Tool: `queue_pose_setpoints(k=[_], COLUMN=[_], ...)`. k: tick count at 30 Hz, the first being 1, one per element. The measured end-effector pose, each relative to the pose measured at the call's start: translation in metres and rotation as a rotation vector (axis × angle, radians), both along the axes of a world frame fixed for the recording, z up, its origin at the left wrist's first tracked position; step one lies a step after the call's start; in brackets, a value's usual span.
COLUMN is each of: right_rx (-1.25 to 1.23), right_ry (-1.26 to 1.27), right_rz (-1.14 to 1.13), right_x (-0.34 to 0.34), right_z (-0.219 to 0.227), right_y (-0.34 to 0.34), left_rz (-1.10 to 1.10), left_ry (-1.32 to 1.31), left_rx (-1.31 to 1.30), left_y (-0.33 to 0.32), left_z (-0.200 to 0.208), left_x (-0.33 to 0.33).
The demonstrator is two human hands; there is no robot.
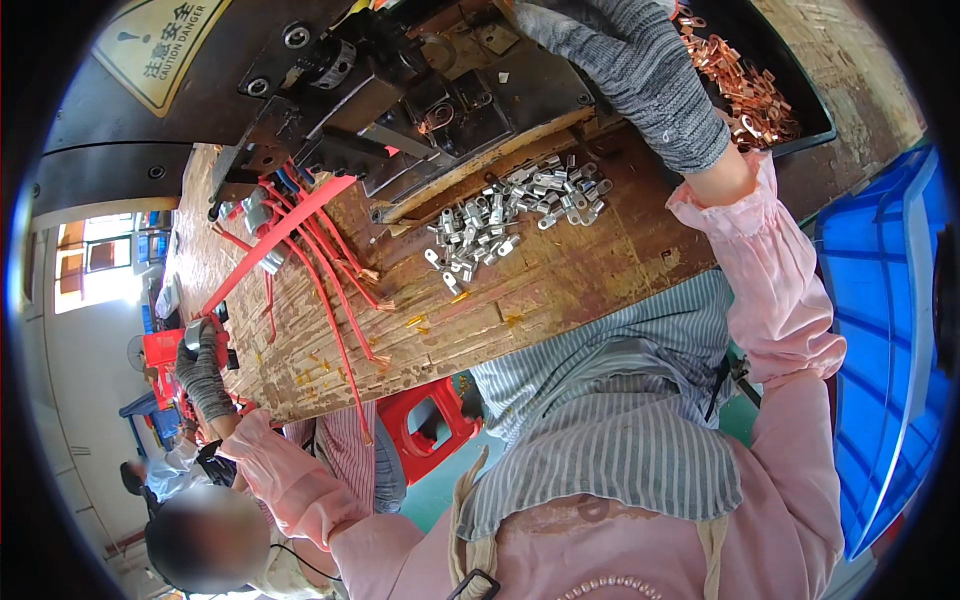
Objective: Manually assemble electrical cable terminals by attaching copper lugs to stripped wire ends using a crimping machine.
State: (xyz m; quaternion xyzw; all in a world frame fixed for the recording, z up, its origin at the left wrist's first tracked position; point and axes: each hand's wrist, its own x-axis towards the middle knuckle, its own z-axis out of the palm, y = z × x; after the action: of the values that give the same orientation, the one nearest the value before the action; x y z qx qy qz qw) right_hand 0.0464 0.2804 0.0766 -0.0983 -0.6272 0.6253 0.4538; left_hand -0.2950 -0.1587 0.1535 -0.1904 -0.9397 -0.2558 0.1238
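Note:
At the left edge of the workbench, my left hand (203, 372), in a grey knit glove, is closed around the end of a wide red cable (275, 243). A silvery piece (193, 335) shows at its fingers; its kind is unclear. The cable slants up to the black press (440, 120), where a small copper-coloured loop (437, 118) sits in the tooling. My right hand (610, 55), gloved alike, reaches over the right side of the press. Its fingertips are partly cut off at the top, so its grip is hidden. Silver cable lugs (520, 212) lie heaped below the press.
Thinner red wires (335, 285) with bare copper ends hang across the bench (560, 290). Copper lugs (735, 85) fill a black tray (822, 138) at upper right. A blue crate (880, 330) stands at right, a red stool (400, 425) below the bench. Another person (205, 540) is at lower left.

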Motion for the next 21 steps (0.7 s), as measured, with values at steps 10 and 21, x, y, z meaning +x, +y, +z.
queue_pose_setpoints(k=[10,21], right_rx=[-0.004,0.226], right_ry=[-0.087,-0.206], right_rz=[-0.003,0.104], right_x=[0.011,0.02], right_z=[-0.01,-0.034], right_y=[-0.001,-0.03], left_rz=[-0.003,-0.268], left_ry=[-0.016,-0.241], left_rx=[0.004,0.281], left_y=[-0.008,-0.011], left_z=[0.002,0.001], left_x=[-0.007,0.019])
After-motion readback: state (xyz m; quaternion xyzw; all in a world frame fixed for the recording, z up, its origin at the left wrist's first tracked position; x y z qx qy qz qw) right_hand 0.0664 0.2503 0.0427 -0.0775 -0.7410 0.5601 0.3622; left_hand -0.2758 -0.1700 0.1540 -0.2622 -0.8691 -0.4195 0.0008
